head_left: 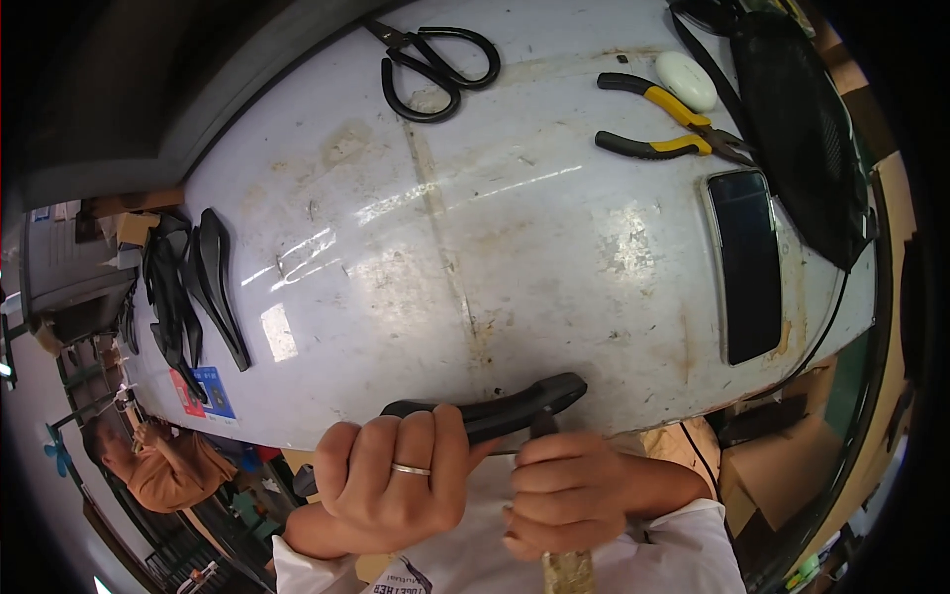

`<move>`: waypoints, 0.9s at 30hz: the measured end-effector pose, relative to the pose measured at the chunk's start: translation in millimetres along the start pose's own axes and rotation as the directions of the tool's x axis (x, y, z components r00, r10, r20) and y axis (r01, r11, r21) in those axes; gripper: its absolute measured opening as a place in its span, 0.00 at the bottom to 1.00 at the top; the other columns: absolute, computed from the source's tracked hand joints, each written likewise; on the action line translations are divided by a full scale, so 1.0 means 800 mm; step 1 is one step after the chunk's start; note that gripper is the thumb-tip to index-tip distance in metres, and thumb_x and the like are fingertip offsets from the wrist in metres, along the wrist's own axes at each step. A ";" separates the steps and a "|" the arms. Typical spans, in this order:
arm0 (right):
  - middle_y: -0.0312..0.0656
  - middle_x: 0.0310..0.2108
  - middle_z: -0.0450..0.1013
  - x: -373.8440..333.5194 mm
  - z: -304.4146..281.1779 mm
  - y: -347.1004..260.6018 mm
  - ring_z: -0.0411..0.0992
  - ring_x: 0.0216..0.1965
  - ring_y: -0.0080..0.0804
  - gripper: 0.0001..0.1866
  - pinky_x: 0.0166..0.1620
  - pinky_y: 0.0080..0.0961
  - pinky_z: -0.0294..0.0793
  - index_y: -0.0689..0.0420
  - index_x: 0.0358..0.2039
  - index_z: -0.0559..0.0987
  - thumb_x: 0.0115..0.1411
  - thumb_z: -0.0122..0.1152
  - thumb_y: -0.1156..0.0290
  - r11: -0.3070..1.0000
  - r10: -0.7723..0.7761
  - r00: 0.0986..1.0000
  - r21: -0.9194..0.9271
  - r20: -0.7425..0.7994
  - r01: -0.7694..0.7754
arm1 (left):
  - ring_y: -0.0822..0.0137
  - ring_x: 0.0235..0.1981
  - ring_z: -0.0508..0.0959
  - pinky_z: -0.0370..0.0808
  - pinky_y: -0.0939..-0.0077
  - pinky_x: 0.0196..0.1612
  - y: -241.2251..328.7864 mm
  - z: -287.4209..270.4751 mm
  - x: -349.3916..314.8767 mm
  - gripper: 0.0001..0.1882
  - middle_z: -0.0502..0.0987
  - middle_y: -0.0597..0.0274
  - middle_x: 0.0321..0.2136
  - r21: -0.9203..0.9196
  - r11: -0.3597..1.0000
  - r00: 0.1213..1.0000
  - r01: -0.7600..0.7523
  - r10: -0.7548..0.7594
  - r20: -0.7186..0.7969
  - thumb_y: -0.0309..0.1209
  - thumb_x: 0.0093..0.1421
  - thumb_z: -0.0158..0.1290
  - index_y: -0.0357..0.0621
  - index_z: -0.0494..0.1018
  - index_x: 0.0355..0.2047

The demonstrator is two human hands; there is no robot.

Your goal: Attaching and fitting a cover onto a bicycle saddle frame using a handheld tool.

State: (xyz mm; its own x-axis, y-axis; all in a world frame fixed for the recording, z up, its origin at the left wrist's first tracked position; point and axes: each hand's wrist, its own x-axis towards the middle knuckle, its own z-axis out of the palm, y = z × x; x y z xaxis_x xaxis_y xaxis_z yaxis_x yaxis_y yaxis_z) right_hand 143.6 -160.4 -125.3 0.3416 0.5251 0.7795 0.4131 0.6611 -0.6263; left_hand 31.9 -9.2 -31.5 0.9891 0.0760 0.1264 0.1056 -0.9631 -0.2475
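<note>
My left hand [401, 470], with a ring on one finger, is closed around a long curved black plastic-looking part [524, 404] at the table's near edge. The free end of that part points right. My right hand [566, 490] grips a tool with a worn yellowish handle [567, 572], which sticks out below the fist. Above the fist the tool's dark tip [542, 424] meets or overlaps the black part; contact is hard to make out. The tool's exact kind is mostly hidden by my fingers.
Similar black parts [218, 287] lie at the left beside a red and blue card [210, 389]. Black-handled scissors [435, 74] rest at the back. Pliers [673, 124], a white oval object [686, 81], a phone [748, 267] and a black bag-like item [797, 129] occupy the right.
</note>
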 end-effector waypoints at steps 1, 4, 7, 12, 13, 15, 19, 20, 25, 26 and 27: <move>0.43 0.28 0.75 0.003 0.011 0.003 0.75 0.28 0.39 0.07 0.35 0.40 0.82 0.63 0.27 0.80 0.55 0.71 0.77 1.000 0.001 1.000 -0.002 -0.002 -0.001 | 0.68 0.24 0.71 0.66 0.68 0.35 -0.001 0.003 -0.001 0.12 0.72 0.69 0.23 0.002 1.000 0.998 -0.023 0.023 -0.054 0.39 0.63 0.60 0.45 0.81 0.29; 0.44 0.27 0.74 0.013 0.051 0.008 0.74 0.27 0.40 0.06 0.33 0.38 0.80 0.64 0.26 0.79 0.56 0.70 0.79 0.977 -0.090 0.985 0.180 -0.148 0.116 | 0.65 0.27 0.75 0.69 0.64 0.37 -0.007 -0.007 -0.001 0.13 0.76 0.67 0.26 -0.013 0.996 0.995 -0.091 0.091 0.034 0.39 0.59 0.61 0.42 0.82 0.33; 0.43 0.27 0.73 0.013 0.058 0.010 0.75 0.28 0.42 0.07 0.33 0.40 0.80 0.64 0.26 0.78 0.57 0.69 0.79 0.958 -0.117 0.983 0.245 -0.141 0.149 | 0.69 0.23 0.70 0.64 0.70 0.33 -0.016 0.002 -0.002 0.07 0.70 0.69 0.22 -0.041 0.991 0.988 -0.125 0.121 -0.092 0.28 0.52 0.53 0.44 0.80 0.27; 0.44 0.28 0.75 -0.009 0.023 0.005 0.77 0.30 0.43 0.07 0.36 0.41 0.83 0.63 0.25 0.78 0.56 0.69 0.78 0.981 -0.072 0.997 0.183 -0.001 0.071 | 0.70 0.23 0.70 0.64 0.71 0.33 -0.026 0.014 -0.010 0.11 0.70 0.70 0.21 -0.035 0.983 0.976 -0.180 0.174 -0.133 0.33 0.63 0.53 0.45 0.80 0.27; 0.44 0.29 0.76 -0.013 0.009 0.003 0.78 0.31 0.44 0.06 0.37 0.41 0.84 0.63 0.26 0.79 0.56 0.69 0.78 0.990 -0.043 0.998 0.136 0.056 0.035 | 0.70 0.23 0.70 0.64 0.71 0.33 -0.024 0.015 -0.009 0.14 0.70 0.70 0.21 -0.042 0.986 0.977 -0.160 0.152 -0.151 0.36 0.68 0.53 0.45 0.80 0.26; 0.44 0.29 0.77 -0.029 -0.012 -0.005 0.78 0.31 0.43 0.06 0.38 0.41 0.85 0.63 0.26 0.79 0.56 0.69 0.77 0.998 -0.033 0.997 0.064 0.070 0.028 | 0.68 0.23 0.72 0.67 0.68 0.36 -0.016 0.006 -0.011 0.16 0.72 0.70 0.23 -0.048 0.991 0.988 -0.125 0.120 -0.093 0.43 0.67 0.58 0.44 0.80 0.29; 0.44 0.30 0.78 -0.028 -0.019 -0.008 0.78 0.31 0.41 0.05 0.38 0.40 0.85 0.63 0.26 0.80 0.55 0.68 0.77 0.999 -0.026 0.996 -0.022 0.084 0.028 | 0.68 0.23 0.72 0.66 0.68 0.42 0.012 0.008 -0.009 0.21 0.73 0.70 0.21 0.008 0.999 0.998 -0.033 0.033 -0.054 0.51 0.64 0.64 0.46 0.80 0.29; 0.44 0.30 0.78 -0.028 -0.018 -0.009 0.78 0.31 0.41 0.05 0.38 0.40 0.85 0.63 0.26 0.80 0.55 0.68 0.77 0.999 -0.022 0.995 -0.026 0.093 0.024 | 0.68 0.23 0.72 0.66 0.68 0.42 0.021 0.017 -0.009 0.21 0.73 0.70 0.21 -0.001 1.000 0.998 -0.028 0.028 -0.059 0.51 0.64 0.64 0.46 0.80 0.29; 0.42 0.29 0.77 -0.036 -0.029 -0.010 0.78 0.30 0.41 0.04 0.38 0.41 0.86 0.63 0.27 0.81 0.56 0.67 0.78 0.997 -0.016 0.998 -0.073 0.066 0.021 | 0.69 0.20 0.69 0.59 0.70 0.38 0.045 0.037 -0.010 0.23 0.70 0.71 0.19 -0.055 0.997 0.986 0.046 -0.054 -0.155 0.54 0.62 0.65 0.49 0.78 0.25; 0.42 0.29 0.77 -0.035 -0.032 -0.012 0.78 0.30 0.41 0.04 0.38 0.41 0.86 0.63 0.27 0.81 0.56 0.67 0.78 0.997 -0.017 0.997 -0.074 0.073 0.023 | 0.69 0.20 0.69 0.59 0.70 0.38 0.047 0.037 -0.010 0.23 0.70 0.71 0.19 -0.057 0.997 0.985 0.051 -0.059 -0.160 0.54 0.62 0.65 0.49 0.78 0.25; 0.42 0.28 0.77 -0.032 -0.035 -0.015 0.78 0.29 0.41 0.06 0.39 0.42 0.86 0.63 0.27 0.81 0.58 0.68 0.76 0.998 0.013 0.995 -0.066 0.100 -0.007 | 0.69 0.20 0.69 0.60 0.70 0.38 0.049 0.036 -0.010 0.23 0.69 0.71 0.19 -0.073 0.996 0.986 0.057 -0.067 -0.154 0.54 0.61 0.66 0.49 0.78 0.25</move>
State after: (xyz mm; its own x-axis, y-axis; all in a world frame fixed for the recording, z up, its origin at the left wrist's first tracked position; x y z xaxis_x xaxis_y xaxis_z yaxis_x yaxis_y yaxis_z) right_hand 153.6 -196.7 -138.4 0.2610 0.5847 0.7681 0.4658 0.6207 -0.6307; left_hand 31.0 -39.9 -70.1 0.9519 0.1000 0.2895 0.1538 -0.9735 -0.1694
